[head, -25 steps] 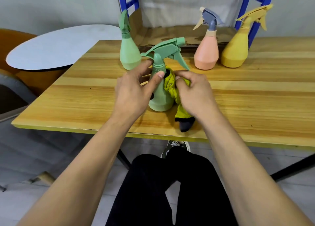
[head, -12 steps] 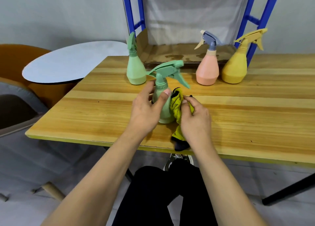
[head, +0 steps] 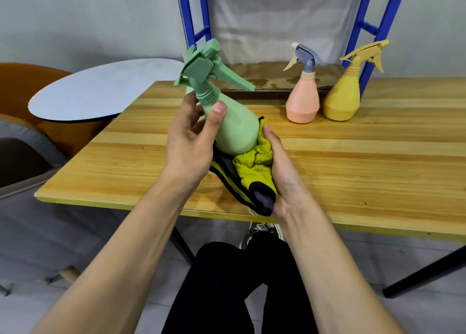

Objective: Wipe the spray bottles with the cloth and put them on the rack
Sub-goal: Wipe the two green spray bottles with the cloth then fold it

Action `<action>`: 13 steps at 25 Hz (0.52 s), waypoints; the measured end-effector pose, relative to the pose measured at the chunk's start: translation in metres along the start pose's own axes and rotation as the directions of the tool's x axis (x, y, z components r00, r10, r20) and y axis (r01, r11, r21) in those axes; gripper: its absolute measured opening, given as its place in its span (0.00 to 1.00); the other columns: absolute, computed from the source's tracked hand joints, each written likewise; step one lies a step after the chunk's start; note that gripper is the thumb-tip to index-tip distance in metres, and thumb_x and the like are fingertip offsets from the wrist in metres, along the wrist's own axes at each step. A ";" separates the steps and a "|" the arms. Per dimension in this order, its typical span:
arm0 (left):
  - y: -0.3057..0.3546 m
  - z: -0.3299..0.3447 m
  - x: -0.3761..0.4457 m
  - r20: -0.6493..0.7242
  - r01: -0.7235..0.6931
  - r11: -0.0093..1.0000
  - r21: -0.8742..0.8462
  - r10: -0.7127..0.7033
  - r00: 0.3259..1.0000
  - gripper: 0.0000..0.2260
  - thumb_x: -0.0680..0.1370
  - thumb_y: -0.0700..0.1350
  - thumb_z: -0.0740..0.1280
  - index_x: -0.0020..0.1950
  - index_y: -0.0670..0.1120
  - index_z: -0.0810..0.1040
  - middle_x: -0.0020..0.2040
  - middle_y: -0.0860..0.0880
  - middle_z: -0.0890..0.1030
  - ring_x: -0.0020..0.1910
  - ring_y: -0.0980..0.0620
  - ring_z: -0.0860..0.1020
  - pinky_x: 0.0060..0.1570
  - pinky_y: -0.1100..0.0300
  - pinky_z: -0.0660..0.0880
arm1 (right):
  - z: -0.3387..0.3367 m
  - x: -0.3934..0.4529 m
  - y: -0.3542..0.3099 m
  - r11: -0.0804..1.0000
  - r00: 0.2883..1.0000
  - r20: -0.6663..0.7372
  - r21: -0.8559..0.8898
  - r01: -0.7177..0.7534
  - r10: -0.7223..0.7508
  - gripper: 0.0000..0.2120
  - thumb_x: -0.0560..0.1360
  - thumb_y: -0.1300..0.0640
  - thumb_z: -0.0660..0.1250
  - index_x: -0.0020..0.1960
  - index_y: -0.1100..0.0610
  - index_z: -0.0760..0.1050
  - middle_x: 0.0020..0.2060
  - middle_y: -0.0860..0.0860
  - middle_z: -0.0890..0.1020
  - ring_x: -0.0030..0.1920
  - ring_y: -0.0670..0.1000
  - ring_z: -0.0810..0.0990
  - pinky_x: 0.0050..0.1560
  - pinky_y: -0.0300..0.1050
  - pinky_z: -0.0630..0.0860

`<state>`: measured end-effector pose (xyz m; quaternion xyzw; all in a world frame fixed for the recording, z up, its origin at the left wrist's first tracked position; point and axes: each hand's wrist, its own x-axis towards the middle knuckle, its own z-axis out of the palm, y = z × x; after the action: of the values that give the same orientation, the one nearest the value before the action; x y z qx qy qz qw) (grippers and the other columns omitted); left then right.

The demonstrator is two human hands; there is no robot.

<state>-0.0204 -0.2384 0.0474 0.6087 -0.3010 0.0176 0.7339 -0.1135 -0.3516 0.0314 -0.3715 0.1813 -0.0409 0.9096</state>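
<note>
Both hands are busy: my left hand (head: pixel 187 142) grips one green spray bottle (head: pixel 233 127) tilted above the table (head: pixel 353 162), my right hand (head: pixel 280 167) presses one yellow cloth (head: pixel 252 164) against its base. Two more bottles, pink (head: pixel 302 101) and yellow (head: pixel 341 99), stand behind it, before the blue rack (head: pixel 373 31).

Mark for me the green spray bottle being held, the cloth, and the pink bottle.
green spray bottle (head: pixel 235 129): head view, on the middle of its body.
cloth (head: pixel 252 167): head view, on the bunched yellow part under the bottle.
pink bottle (head: pixel 302 101): head view, on its lower body.
</note>
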 end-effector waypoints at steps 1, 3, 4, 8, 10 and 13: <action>0.001 -0.001 0.000 0.000 -0.005 1.000 0.012 0.005 1.000 0.11 0.83 0.47 0.68 0.64 0.49 0.77 0.61 0.45 0.84 0.64 0.45 0.82 0.67 0.40 0.77 | 0.000 0.002 -0.001 0.997 0.997 -0.077 -0.078 0.001 -0.007 0.34 0.72 0.31 0.70 0.63 0.59 0.82 0.53 0.62 0.86 0.54 0.59 0.86 0.60 0.57 0.81; 0.002 -0.001 0.000 -0.005 -0.011 0.999 0.038 0.011 1.000 0.11 0.82 0.47 0.68 0.65 0.49 0.76 0.61 0.46 0.84 0.63 0.46 0.82 0.66 0.41 0.78 | -0.002 0.007 -0.002 0.974 0.956 -0.272 -0.220 0.048 -0.108 0.30 0.70 0.35 0.75 0.58 0.60 0.83 0.44 0.59 0.88 0.45 0.56 0.88 0.49 0.53 0.85; 0.001 -0.001 -0.001 -0.006 -0.003 0.999 0.046 0.003 1.000 0.11 0.82 0.47 0.68 0.64 0.50 0.77 0.61 0.47 0.84 0.62 0.48 0.83 0.65 0.41 0.78 | -0.003 0.010 0.000 0.965 0.922 -0.345 -0.246 0.091 -0.175 0.27 0.71 0.39 0.76 0.55 0.61 0.83 0.41 0.58 0.88 0.42 0.56 0.88 0.45 0.51 0.85; -0.003 0.005 -0.006 -0.007 0.036 0.999 0.010 -0.036 0.999 0.07 0.83 0.44 0.68 0.59 0.53 0.77 0.55 0.52 0.86 0.57 0.54 0.83 0.64 0.41 0.79 | -0.003 0.015 0.006 0.994 0.957 -0.271 -0.020 0.103 -0.104 0.26 0.74 0.40 0.72 0.62 0.59 0.81 0.51 0.61 0.87 0.52 0.62 0.86 0.55 0.63 0.82; -0.001 0.003 -0.006 -0.006 0.047 0.999 0.002 -0.047 0.999 0.06 0.84 0.44 0.67 0.60 0.53 0.76 0.54 0.54 0.86 0.57 0.56 0.83 0.63 0.42 0.80 | -0.004 0.016 0.005 0.995 0.976 -0.196 0.014 0.096 -0.092 0.25 0.75 0.42 0.73 0.63 0.59 0.80 0.54 0.62 0.86 0.55 0.62 0.85 0.58 0.63 0.80; -0.003 0.000 -0.006 0.026 -0.008 0.997 0.082 0.005 1.000 0.07 0.82 0.48 0.68 0.60 0.55 0.76 0.57 0.50 0.85 0.59 0.52 0.83 0.62 0.43 0.80 | -0.010 0.022 0.004 0.921 0.856 -0.349 -0.225 0.319 -0.382 0.08 0.77 0.53 0.73 0.54 0.55 0.83 0.45 0.52 0.88 0.46 0.52 0.87 0.52 0.52 0.84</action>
<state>-0.0243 -0.2372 0.0414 0.6374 -0.3115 0.0243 0.7044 -0.0971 -0.3598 0.0156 -0.4544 0.2886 -0.2640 0.8003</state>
